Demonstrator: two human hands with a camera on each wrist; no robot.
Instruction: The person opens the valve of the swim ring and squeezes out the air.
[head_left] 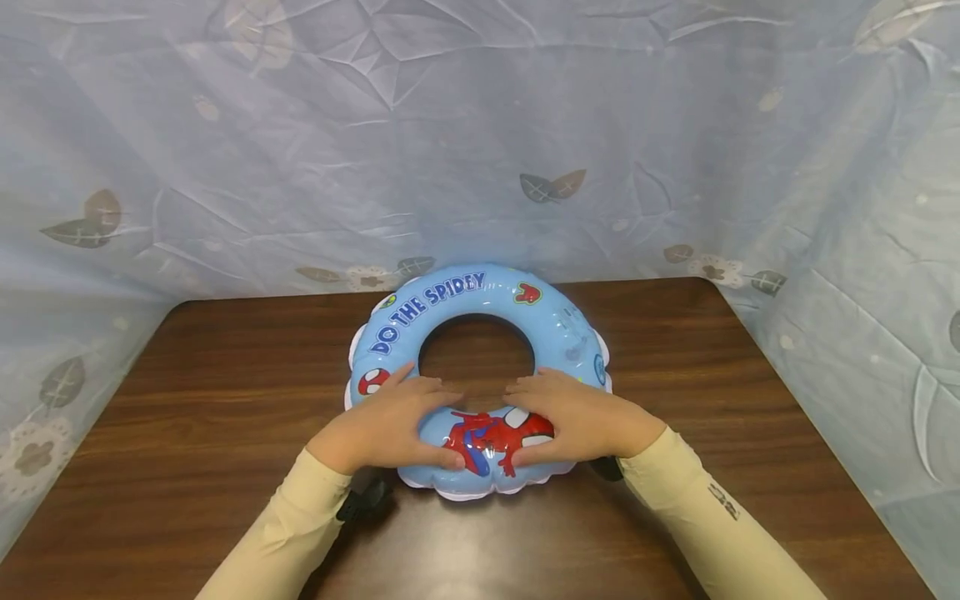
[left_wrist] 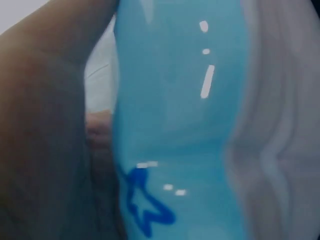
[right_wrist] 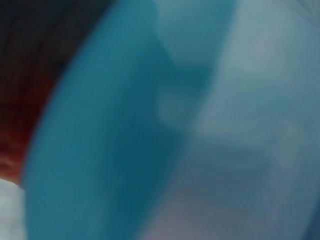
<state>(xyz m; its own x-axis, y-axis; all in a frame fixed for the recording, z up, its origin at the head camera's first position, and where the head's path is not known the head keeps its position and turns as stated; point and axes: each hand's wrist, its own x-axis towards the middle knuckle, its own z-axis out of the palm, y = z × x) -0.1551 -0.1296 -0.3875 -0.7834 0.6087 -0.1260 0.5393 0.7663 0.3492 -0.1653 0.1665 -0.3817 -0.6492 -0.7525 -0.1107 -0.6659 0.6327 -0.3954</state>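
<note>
A light blue inflatable swim ring (head_left: 510, 292) with a scalloped white rim lies at the middle of the table. It bears "DO THE SPIDEY" lettering and a red and blue cartoon figure on its near side. My left hand (head_left: 397, 417) grips the near left part of the tube, thumb on top and fingers over the inner edge. Likewise my right hand (head_left: 577, 417) holds the near right part, its thumb beside the figure. In the left wrist view the blue tube (left_wrist: 175, 115) fills the middle; the right wrist view shows it blurred (right_wrist: 100, 150). The fingertips' undersides are hidden.
The dark brown wooden table (head_left: 225, 417) reaches back to a pale grey-blue curtain (head_left: 465, 125) with leaf prints. Similar cloth hangs along the left and right sides. The ring's far edge lies close to the back cloth.
</note>
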